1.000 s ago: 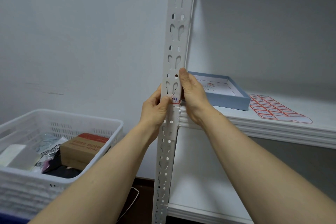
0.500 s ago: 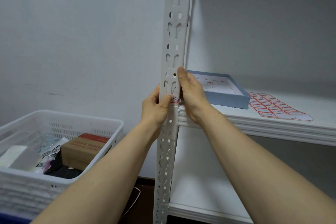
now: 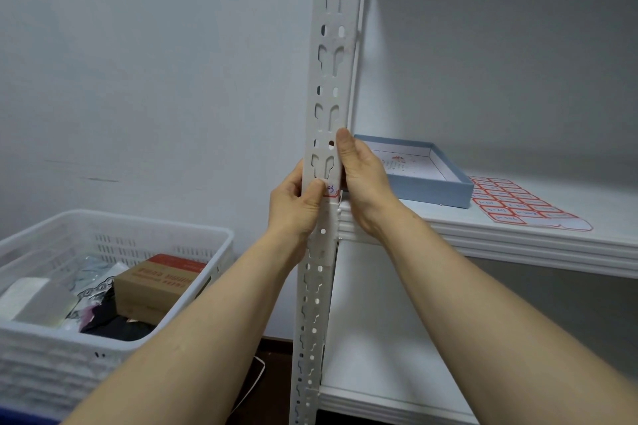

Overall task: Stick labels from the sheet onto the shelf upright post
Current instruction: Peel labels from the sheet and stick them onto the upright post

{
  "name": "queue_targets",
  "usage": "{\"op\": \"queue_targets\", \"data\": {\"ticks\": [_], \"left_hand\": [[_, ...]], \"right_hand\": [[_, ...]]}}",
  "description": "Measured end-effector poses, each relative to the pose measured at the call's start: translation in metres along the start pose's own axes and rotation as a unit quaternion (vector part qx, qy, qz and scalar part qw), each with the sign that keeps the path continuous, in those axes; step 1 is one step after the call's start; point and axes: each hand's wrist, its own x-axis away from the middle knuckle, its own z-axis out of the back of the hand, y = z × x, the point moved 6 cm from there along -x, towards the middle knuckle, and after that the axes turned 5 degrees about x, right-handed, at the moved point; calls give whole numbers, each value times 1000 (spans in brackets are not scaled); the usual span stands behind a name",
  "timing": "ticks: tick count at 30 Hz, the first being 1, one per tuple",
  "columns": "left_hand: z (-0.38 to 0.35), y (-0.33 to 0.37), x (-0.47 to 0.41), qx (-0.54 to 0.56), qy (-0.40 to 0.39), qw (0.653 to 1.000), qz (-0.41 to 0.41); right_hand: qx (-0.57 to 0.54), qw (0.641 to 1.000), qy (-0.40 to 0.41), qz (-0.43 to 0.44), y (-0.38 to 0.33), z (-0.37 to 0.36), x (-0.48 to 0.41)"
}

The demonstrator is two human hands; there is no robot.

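With the left hand point(image 3: 294, 207), gripped the white upright post point(image 3: 333, 45) of a shelving unit from its left side, fingers curled round the edge and thumb laid flat over a red-bordered label point(image 3: 332, 190) on the post's front face. Caught the label just above the point where the middle shelf point(image 3: 500, 245) met the post, its left part covered by the thumb, blue handwriting showing at its right end. With the right hand point(image 3: 362, 179), grasped the same post from the right, thumb stretched straight up along the front edge beside a keyhole slot, the other fingers hidden behind the metal. Framed the post between two bare forearms reaching up from the bottom edge, one on either side.

Seen on the middle shelf, well to the right of both hands: the sheet of labels point(image 3: 518, 203), lying flat near the shelf's front edge, rows of red-bordered labels face up, blank white at its front right end. Seen between post and sheet: a shallow blue box point(image 3: 431, 191), open side up, white inside, just beside the sheet's left corner. Seen at lower left: a white slotted basket point(image 3: 51, 373) holding a brown cardboard carton point(image 3: 152, 290) with a red top, a white packet point(image 3: 31, 297) and dark items point(image 3: 114, 324) too jumbled to tell apart. Seen below: a second white shelf point(image 3: 379, 338), joined to the post near the floor.
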Motion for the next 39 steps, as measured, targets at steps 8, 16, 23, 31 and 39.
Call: {"op": "queue_targets", "data": {"ticks": [8, 16, 23, 31, 39], "left_hand": [[0, 1, -1, -7, -9, 1000, -13], [-1, 3, 1, -8, -14, 1000, -16], [-1, 5, 3, -3, -22, 1000, -11], [-1, 5, 3, -5, -23, 1000, -15], [0, 5, 2, -1, -24, 1000, -17]], "right_hand": [[-3, 1000, -1, -5, 0, 0, 1], [-8, 1000, -3, -7, 0, 0, 2], [-4, 1000, 0, -7, 1, 0, 1], [-6, 1000, -2, -13, 0, 0, 2], [1, 1000, -1, -10, -1, 0, 2]]}}
